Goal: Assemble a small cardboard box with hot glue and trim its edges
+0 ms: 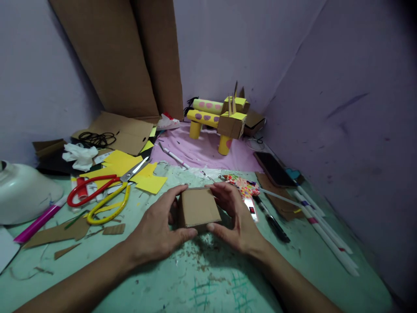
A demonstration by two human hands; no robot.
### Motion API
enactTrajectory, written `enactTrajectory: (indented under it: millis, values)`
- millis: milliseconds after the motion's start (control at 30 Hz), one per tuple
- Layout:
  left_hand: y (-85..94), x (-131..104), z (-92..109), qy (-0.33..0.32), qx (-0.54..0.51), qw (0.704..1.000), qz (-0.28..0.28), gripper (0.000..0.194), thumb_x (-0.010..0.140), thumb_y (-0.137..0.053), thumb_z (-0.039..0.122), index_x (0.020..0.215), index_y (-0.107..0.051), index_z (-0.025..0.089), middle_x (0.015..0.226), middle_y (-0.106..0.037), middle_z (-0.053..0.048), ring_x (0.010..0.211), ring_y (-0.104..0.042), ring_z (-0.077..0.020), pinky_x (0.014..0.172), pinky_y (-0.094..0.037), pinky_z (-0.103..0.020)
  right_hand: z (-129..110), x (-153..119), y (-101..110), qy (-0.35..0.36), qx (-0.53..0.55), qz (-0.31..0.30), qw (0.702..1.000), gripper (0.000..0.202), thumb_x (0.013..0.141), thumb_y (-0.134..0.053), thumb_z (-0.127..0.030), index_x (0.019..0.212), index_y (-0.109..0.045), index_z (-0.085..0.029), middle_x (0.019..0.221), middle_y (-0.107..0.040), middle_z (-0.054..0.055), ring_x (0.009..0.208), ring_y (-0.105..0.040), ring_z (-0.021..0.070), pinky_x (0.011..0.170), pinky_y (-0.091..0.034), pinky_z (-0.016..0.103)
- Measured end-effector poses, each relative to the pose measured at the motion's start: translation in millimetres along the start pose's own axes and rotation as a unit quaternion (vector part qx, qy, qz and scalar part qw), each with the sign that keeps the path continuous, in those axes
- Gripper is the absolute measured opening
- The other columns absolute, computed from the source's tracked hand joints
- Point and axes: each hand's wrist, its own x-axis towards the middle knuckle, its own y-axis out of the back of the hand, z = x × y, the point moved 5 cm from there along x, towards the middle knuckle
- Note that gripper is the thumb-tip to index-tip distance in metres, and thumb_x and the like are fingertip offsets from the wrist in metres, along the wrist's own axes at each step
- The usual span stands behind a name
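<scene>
A small brown cardboard box (pixel 200 206) is held between both hands above the green tabletop. My left hand (pixel 159 224) grips its left side, with the thumb on the near edge and the fingers round the far left corner. On the right side my right hand (pixel 239 219) holds it, thumb at the near right corner, fingers behind. To the left lie scissors (pixel 125 184) with one red and one yellow handle, beside yellow paper pieces (pixel 151 178). A floral glue gun (pixel 243 184) lies just beyond my right hand.
Two yellow cardboard animal figures (pixel 224 126) stand on a pink cloth (pixel 169 143) at the back. A phone (pixel 273 168), black marker (pixel 272 219) and white sticks (pixel 329 234) lie right. A white rounded object (pixel 26 191) sits far left, near cardboard scraps (pixel 58 232).
</scene>
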Motion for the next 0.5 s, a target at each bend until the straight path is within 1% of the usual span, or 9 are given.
enactTrajectory:
  millis: [100,233,500]
  values:
    - [-0.4,-0.2,1.6,-0.018,0.004,1.000,0.006,0.074,0.069,-0.070,0.034,0.135,-0.041,0.018,0.130,-0.053,-0.017,0.102,-0.056,-0.0299,0.083,-0.048,-0.043,0.8,0.0,-0.2,-0.008,0.007,-0.003,1.000,0.070,0.070,-0.073,-0.027,0.127,-0.034,-0.032,0.137,-0.051,0.012,0.130,-0.049,0.0292,0.108,-0.039,0.053]
    - [-0.9,-0.6,1.8,-0.028,-0.025,0.999,0.012,0.072,0.068,-0.069,0.037,0.132,-0.042,0.019,0.126,-0.056,-0.016,0.098,-0.058,-0.0288,0.080,-0.049,-0.041,1.2,0.5,-0.2,-0.013,0.017,0.000,1.000,0.071,0.069,-0.074,-0.027,0.127,-0.034,-0.032,0.138,-0.051,0.013,0.130,-0.049,0.0298,0.107,-0.040,0.053]
    - [-2.6,-1.0,5.1,-0.016,-0.063,0.998,0.014,0.070,0.065,-0.069,0.035,0.127,-0.043,0.017,0.119,-0.059,-0.013,0.091,-0.059,-0.0247,0.074,-0.049,-0.035,1.0,1.5,-0.9,-0.020,0.038,0.007,0.999,0.070,0.065,-0.074,-0.024,0.124,-0.036,-0.030,0.136,-0.052,0.012,0.129,-0.050,0.0310,0.107,-0.040,0.052]
